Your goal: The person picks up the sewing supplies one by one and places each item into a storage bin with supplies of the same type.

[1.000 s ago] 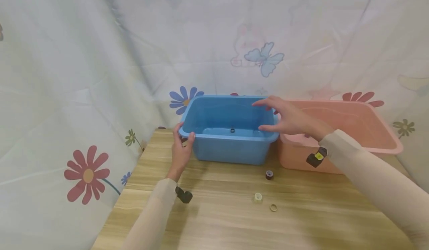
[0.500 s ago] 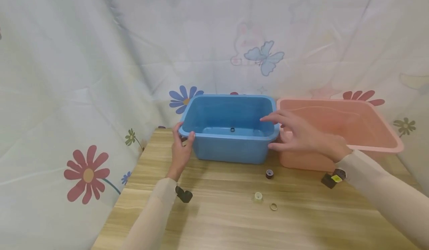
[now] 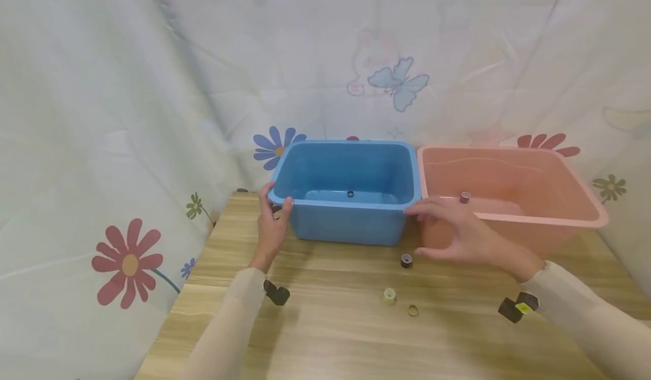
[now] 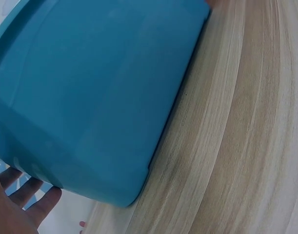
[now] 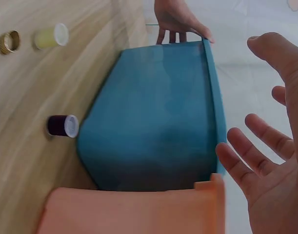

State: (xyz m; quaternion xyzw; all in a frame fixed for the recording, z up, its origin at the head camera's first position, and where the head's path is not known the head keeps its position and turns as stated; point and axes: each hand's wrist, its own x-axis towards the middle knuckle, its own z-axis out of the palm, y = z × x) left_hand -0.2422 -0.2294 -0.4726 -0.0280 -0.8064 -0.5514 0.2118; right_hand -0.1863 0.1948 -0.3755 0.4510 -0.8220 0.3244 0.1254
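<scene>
My left hand [image 3: 272,227] grips the front left corner of a blue plastic bin [image 3: 346,221], thumb at the rim and fingers against its side. My right hand [image 3: 468,236] hangs with spread fingers in front of the join between the blue bin and a pink bin [image 3: 559,221]. Below its fingertips a dark purple thread spool [image 3: 406,260] stands on the table. Closer to me are a pale yellow thread spool [image 3: 389,294] and a gold ring [image 3: 412,310]. A small dark ring [image 3: 350,194] lies inside the blue bin, and a purple spool [image 3: 465,197] inside the pink one.
The bins stand side by side along the back of a wooden table [image 3: 325,340]. Behind them hangs a pale curtain [image 3: 315,57] printed with flowers and a butterfly. The table's left edge runs beside my left forearm.
My right hand has come from over the blue bin's right end down and toward me, uncovering the spool in the pink bin. The left hand keeps its grip on the corner.
</scene>
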